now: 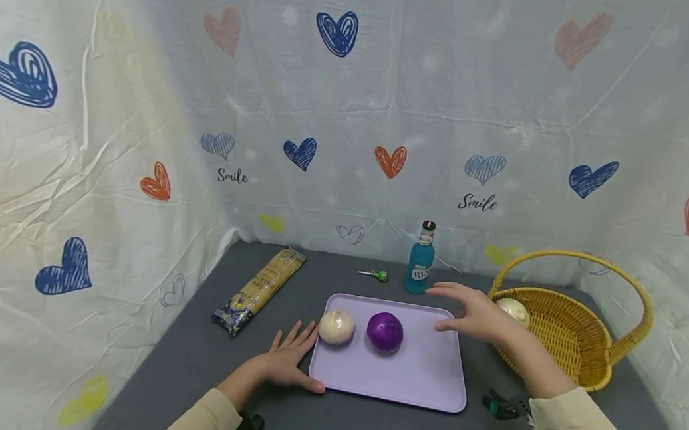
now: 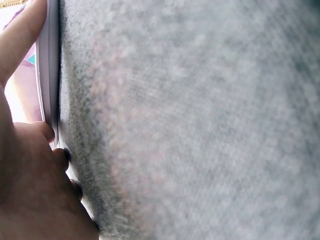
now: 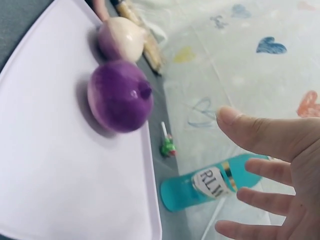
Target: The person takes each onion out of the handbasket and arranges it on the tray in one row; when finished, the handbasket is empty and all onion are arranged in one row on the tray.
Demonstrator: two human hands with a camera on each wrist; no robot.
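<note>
On the lavender tray (image 1: 392,385) sit a purple onion (image 1: 385,332) and, left of it, a round white-and-purple vegetable (image 1: 337,327) whose kind I cannot tell. My left hand (image 1: 284,364) lies at the tray's left edge, fingers spread, its thumb at the near left corner. The left wrist view shows that hand (image 2: 30,165) against the tray's rim (image 2: 47,75). Holding nothing, my right hand (image 1: 474,312) hovers by the tray's right edge, fingers extended and thumb apart. In the right wrist view, its fingers (image 3: 265,200) appear in front of a blue bottle (image 3: 200,185).
A yellow wicker basket (image 1: 587,345) stands at the right with a pale round vegetable (image 1: 514,311) inside. The blue bottle (image 1: 420,260) stands behind the tray, near a green lollipop (image 1: 381,276). A packet of noodles (image 1: 260,289) lies at the left on the grey table.
</note>
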